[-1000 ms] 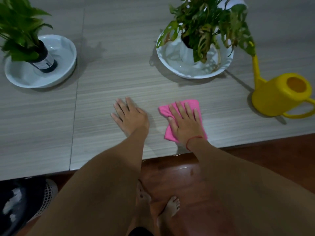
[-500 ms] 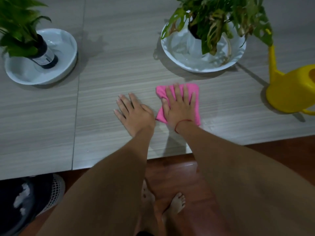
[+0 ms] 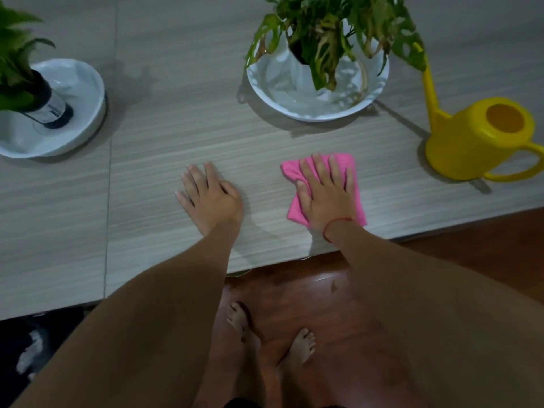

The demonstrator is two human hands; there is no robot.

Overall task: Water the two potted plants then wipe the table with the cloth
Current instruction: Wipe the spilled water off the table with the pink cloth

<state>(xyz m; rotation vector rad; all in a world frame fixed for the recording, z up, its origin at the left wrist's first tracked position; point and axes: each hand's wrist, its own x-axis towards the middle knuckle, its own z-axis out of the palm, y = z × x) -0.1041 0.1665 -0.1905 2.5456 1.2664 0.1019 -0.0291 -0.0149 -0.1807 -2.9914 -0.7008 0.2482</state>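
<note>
Cloth (image 3: 290, 172) lengthwise under flat right hand (image 3: 326, 198)

left hand (image 3: 210, 198) and right hand (image 3: 325, 198) both lie flat, palm down.

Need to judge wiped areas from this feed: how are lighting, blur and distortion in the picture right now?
Head view: dim, even light, with soft shadows on the table. The left hand, right hand and pink cloth are reasonably sharp. The yellow watering can and the leaves of the left plant smear slightly near the frame edges. Wide-angle stretch enlarges the arms at the bottom. There is a faint sheen on the wooden floor.
</note>
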